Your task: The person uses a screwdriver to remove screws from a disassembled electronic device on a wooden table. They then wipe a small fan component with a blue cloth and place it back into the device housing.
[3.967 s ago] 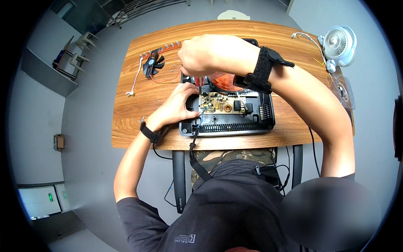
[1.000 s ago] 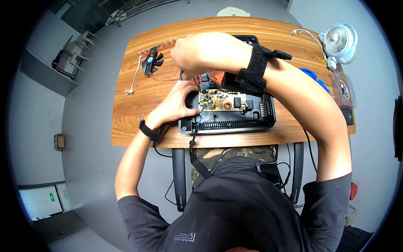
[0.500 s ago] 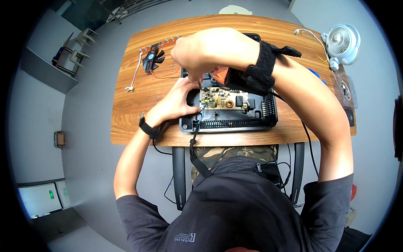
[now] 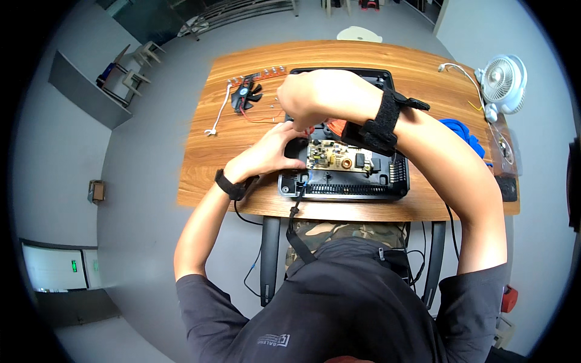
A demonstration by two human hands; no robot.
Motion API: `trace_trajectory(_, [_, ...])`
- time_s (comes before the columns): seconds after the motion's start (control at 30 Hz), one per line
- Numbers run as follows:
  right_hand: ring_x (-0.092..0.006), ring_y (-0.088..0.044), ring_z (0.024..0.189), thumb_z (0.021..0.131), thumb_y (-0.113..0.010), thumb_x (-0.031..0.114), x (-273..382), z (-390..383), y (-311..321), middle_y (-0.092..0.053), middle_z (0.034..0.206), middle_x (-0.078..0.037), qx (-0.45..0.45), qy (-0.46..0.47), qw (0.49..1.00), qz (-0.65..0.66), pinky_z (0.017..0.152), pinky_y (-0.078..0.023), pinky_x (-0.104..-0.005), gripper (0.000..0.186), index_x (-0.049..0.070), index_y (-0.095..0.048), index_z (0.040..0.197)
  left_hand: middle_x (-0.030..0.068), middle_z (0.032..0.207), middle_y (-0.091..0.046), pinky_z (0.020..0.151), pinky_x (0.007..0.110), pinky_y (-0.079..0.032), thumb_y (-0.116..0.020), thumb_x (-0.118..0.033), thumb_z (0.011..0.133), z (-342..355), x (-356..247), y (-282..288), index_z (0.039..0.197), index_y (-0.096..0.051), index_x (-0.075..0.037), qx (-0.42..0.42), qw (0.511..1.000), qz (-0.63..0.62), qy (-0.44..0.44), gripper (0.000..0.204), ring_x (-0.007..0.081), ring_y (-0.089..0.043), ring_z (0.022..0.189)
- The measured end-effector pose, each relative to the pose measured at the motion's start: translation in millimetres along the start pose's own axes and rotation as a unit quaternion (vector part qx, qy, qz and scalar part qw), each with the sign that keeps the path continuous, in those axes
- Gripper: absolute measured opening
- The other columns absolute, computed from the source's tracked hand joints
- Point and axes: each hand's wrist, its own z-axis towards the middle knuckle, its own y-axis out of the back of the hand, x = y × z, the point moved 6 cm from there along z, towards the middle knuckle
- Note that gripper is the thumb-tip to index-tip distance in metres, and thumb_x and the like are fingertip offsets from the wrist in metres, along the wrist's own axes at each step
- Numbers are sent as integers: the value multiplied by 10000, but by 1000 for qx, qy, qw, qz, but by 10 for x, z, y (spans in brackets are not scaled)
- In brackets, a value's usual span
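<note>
A black plastic appliance housing (image 4: 375, 190) lies open on the table, with a tan circuit board (image 4: 330, 158) in it. Behind the board, an orange-red coil (image 4: 336, 126) is partly covered by my right wrist. My right hand (image 4: 311, 100) is closed above the board's left end on a screwdriver (image 4: 310, 129); just a bit of red handle shows beneath the fist. My left hand (image 4: 273, 149) rests at the housing's left side, thumb stretched toward the board's near corner and fingers apart from it near the far corner. The left fingertips are partly hidden.
A black fan (image 4: 245, 95) with red wires, a strip with several small parts (image 4: 269, 74) and a white cable (image 4: 224, 112) lie at the far left. To the right are blue cloth (image 4: 465, 134), a white desk fan (image 4: 502, 78) and a clear plastic tray (image 4: 503, 145).
The whole view has shifted, so the table and both hands appear farther right and lower. Both hands keep nearly the same places over the housing. More of the blue cloth shows.
</note>
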Motion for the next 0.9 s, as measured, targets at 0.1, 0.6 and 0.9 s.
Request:
trace_trajectory(0.1, [-225,-761,847,845,-749,171,-6,104,-25,-796,927,-81,6,-4,1000,-24,757,-615,-383,170,71,-827,957,168,1201,-654,994,399,-526,-800,-172,862,-143,180,275,1252,-660,-18,-72,995,-57,-32,443,313,-646,1133])
trace_trajectory(0.6, [-174,-757,806,927,-705,217,-74,125,-59,-798,871,-9,8,-23,999,-44,718,-621,-340,170,100,-827,917,179,961,-699,826,423,-559,-731,-36,857,-668,947,353,1004,-733,22,-92,972,165,140,157,360,-689,900])
trace_trajectory(0.9, [-213,-763,849,898,-734,213,-64,38,-38,-796,898,-54,-2,-6,1000,14,751,-623,-384,169,79,-824,950,184,970,-687,835,472,-546,-705,-78,889,-594,926,282,919,-672,8,-79,963,202,156,97,393,-673,943])
